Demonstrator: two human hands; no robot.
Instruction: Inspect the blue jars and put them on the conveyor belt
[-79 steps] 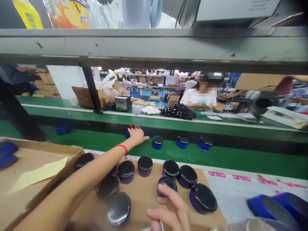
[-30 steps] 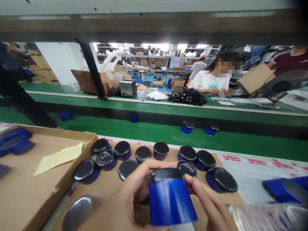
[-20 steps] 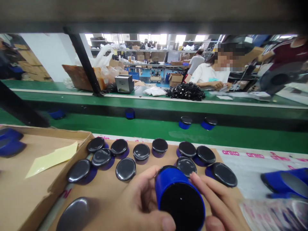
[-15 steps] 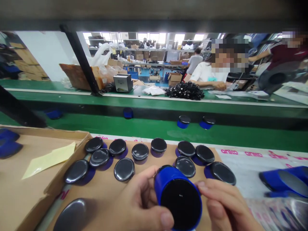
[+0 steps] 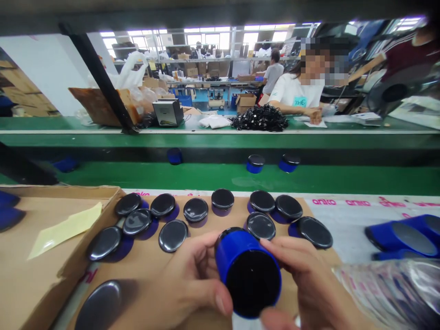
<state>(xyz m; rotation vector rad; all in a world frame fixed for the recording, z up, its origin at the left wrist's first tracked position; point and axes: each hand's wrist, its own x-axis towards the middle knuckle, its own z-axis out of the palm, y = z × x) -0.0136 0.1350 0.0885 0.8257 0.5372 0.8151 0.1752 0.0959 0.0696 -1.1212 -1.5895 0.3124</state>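
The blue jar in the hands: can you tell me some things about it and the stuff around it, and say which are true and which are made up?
1. Both hands hold the blue jar. True: the left hand and the right hand grip it from either side.
2. The jar stands upright on the cardboard. False: it is tipped, its black end facing the camera.
3. Many black-lidded jars stand on the cardboard sheet behind the hands. True.
4. The green conveyor belt carries red jars. False: the jars on the belt are blue with black lids.
5. A yellow paper lies in the cardboard box on the left. True.
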